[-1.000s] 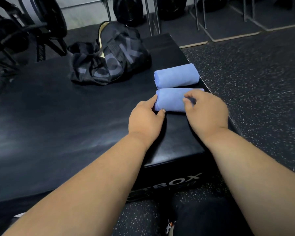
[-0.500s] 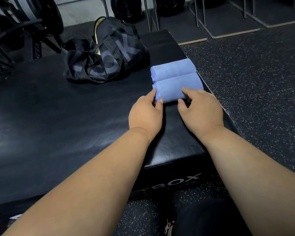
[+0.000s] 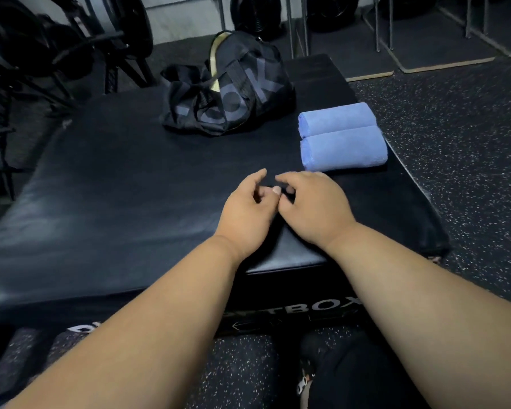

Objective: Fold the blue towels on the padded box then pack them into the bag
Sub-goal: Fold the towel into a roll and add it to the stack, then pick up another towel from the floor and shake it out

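Both hands are pulling back from the towels now: a second ago I was pressing the near towel point(image 3: 343, 152) up against the far towel point(image 3: 337, 118), and now the two are lying side by side, touching, to the right of the bag point(image 3: 229, 90) on the padded box point(image 3: 106, 178). My left hand point(image 3: 245, 211) and right hand point(image 3: 313, 205) are hovering close together nearer me than the towels, fingers loosely curled, gripping nothing. I am judging that the folding is done and packing is coming next. Both towels are sitting close to the box's right edge, so a careless scoop could be knocking one off onto the floor point(image 3: 460, 137), or loosening the folds. Between bag and towels open padding is leaving me room to slide them leftward.
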{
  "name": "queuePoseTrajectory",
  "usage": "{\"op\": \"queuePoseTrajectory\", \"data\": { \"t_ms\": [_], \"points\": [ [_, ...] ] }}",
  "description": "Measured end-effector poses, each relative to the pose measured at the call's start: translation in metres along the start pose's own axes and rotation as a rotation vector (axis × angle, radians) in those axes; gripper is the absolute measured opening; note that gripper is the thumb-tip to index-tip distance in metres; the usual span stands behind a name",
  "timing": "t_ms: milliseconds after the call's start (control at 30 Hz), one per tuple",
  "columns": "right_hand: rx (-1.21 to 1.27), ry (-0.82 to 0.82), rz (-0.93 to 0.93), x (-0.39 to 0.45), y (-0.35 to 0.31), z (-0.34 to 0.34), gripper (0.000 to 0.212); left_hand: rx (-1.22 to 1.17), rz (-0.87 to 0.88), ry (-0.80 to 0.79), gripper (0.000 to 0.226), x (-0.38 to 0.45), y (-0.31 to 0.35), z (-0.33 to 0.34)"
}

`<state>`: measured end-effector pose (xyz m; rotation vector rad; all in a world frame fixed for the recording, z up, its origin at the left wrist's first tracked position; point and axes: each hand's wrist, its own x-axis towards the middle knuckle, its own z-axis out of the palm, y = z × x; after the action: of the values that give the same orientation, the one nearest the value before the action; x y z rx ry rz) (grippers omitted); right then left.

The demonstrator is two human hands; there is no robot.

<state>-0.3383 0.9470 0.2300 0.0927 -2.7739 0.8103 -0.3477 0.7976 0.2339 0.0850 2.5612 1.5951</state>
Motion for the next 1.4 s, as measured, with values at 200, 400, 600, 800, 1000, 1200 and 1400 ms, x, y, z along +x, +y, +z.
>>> {"op": "queuePoseTrajectory", "data": {
  "t_ms": [200,400,600,800,1000,1200,1400],
  "points": [
    [0.055,-0.24,-0.225,-0.016,-0.102,0.038,0.04,0.061,-0.077,0.195,0.037,-0.08,-0.05,-0.098],
    [0.11,-0.403,-0.399,-0.046,-0.203,0.083,0.04,0.069,-0.252,0.456,0.033,-0.176,-0.116,-0.217],
    [0.023,-0.482,-0.596,-0.09,-0.3,0.144,0.041,0.118,-0.412,0.642,0.034,-0.274,-0.178,-0.315],
    [-0.145,-0.42,-0.761,-0.105,-0.372,0.203,0.051,0.141,-0.677,0.628,0.036,-0.357,-0.266,-0.387],
    [-0.437,-0.47,-0.932,-0.067,-0.452,0.256,0.067,0.098,-0.921,0.567,0.023,-0.39,-0.341,-0.437],
    [-0.554,-0.548,-1.022,-0.036,-0.51,0.315,0.076,0.128,-1.05,0.572,0.053,-0.383,-0.38,-0.477],
    [-0.616,-0.54,-1.021,-0.024,-0.517,0.354,0.069,0.076,-1.092,0.503,0.066,-0.375,-0.435,-0.499]
  ]
}}
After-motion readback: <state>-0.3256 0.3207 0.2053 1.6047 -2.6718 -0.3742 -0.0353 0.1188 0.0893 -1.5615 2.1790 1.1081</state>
